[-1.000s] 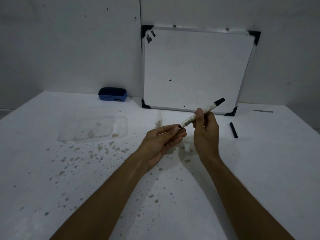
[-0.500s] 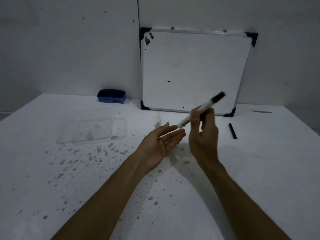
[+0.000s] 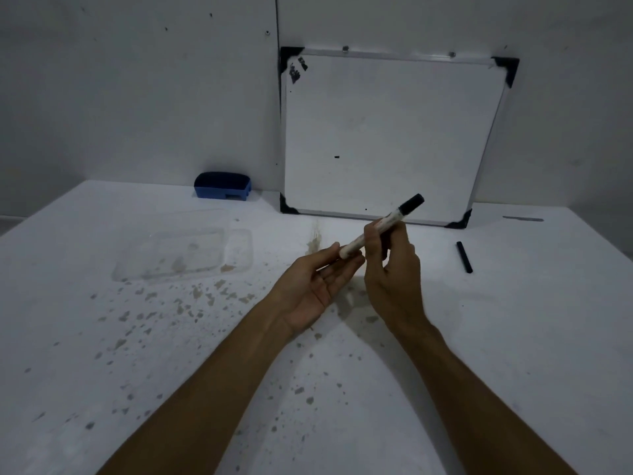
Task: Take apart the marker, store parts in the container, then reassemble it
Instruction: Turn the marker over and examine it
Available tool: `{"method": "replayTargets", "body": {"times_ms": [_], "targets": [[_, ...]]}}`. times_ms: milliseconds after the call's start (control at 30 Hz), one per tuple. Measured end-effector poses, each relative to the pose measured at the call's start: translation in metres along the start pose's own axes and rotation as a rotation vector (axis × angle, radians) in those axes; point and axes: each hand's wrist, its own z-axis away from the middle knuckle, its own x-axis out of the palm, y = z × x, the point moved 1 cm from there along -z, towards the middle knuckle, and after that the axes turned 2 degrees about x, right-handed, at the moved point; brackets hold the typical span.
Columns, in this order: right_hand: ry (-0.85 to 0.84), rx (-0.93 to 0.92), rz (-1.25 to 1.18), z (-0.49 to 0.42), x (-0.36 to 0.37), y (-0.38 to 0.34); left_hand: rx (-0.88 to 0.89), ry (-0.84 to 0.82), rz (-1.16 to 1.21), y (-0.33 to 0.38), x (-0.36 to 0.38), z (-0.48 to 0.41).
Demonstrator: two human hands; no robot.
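My right hand (image 3: 390, 269) holds a white marker (image 3: 387, 224) by its barrel, tilted, with the black end up and to the right. The marker's white lower end rests against the fingertips of my left hand (image 3: 315, 282), which lies palm up with straight fingers just below and left of it. A clear plastic container (image 3: 185, 252) lies flat on the table to the left, apart from both hands. A small black marker part (image 3: 464, 257) lies on the table to the right of my right hand.
A whiteboard (image 3: 387, 138) leans against the back wall behind the hands. A blue eraser (image 3: 222, 190) sits at the wall, back left. The white table (image 3: 137, 371) is speckled with brown stains. A thin dark strip (image 3: 522, 219) lies at the far right.
My left hand let go of the marker's lower end and opened palm up. Its fingertips now touch that end again. My right hand kept the marker.
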Motion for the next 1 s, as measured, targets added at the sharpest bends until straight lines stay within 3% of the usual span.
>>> {"method": "replayTargets", "body": {"times_ms": [133,233,400,500,1000], "targets": [[0.004,0.022,-0.125,0.000,-0.004,-0.008,-0.005,0.009,0.006,-0.001,0.002,0.000],[-0.074,0.187,-0.216,-0.003,-0.003,-0.003,-0.027,-0.014,0.025,-0.001,0.003,0.001],[-0.063,0.195,-0.162,-0.005,-0.004,0.004,-0.030,-0.017,0.078,-0.001,0.002,0.002],[-0.094,0.275,-0.272,-0.006,-0.003,0.003,-0.032,-0.021,0.064,-0.001,0.002,0.001],[-0.103,0.304,-0.270,-0.010,-0.009,0.000,-0.036,-0.019,0.084,0.000,-0.002,-0.001]]}}
